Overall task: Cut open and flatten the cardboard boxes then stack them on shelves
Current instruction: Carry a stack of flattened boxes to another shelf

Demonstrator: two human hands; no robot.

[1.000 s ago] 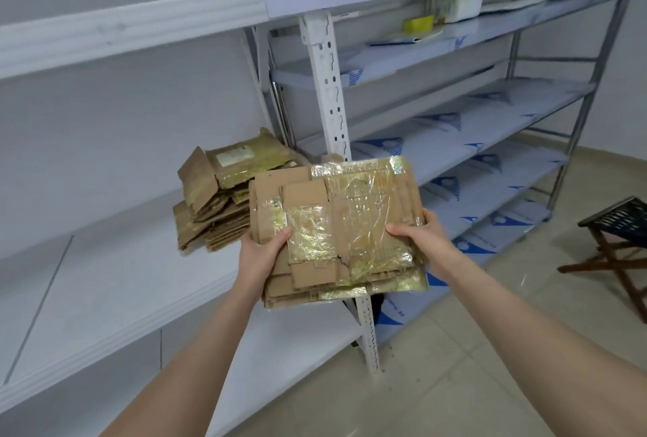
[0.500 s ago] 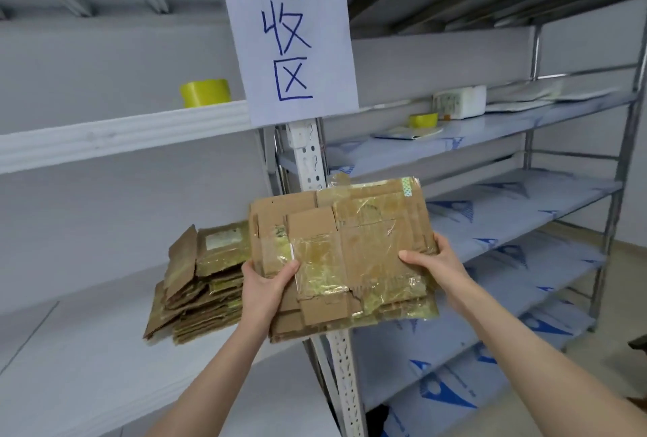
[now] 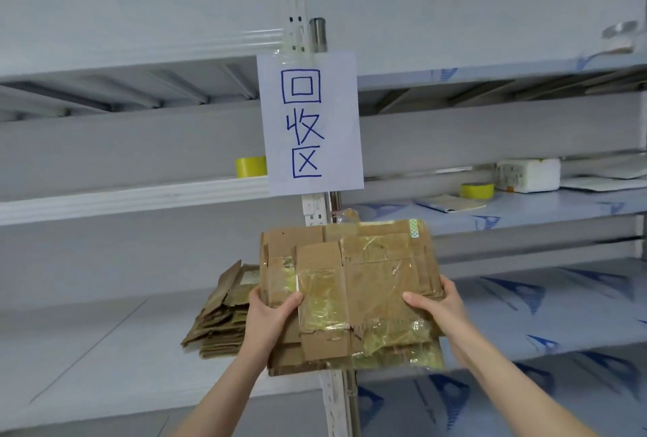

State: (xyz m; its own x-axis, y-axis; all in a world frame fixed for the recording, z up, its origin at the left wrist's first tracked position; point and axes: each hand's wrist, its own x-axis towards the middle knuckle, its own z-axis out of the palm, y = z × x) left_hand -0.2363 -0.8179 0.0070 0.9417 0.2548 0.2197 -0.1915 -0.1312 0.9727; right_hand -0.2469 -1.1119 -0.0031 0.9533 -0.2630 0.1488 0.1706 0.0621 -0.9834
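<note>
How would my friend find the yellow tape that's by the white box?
Find the big paper sign with blue writing. On the shelf to its right, the yellow tape roll lies just left of a white box. The other yellow roll sits left of the sign, alone.

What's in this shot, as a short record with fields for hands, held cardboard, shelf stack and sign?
left hand: grips the left edge of the held bundle, thumb on top
right hand: grips its right edge, thumb on top
held bundle: flattened taped cardboard, in front of the post
shelf stack: flattened cardboard on the white shelf, left of the bundle
sign: paper with blue handwriting, on the post
</note>
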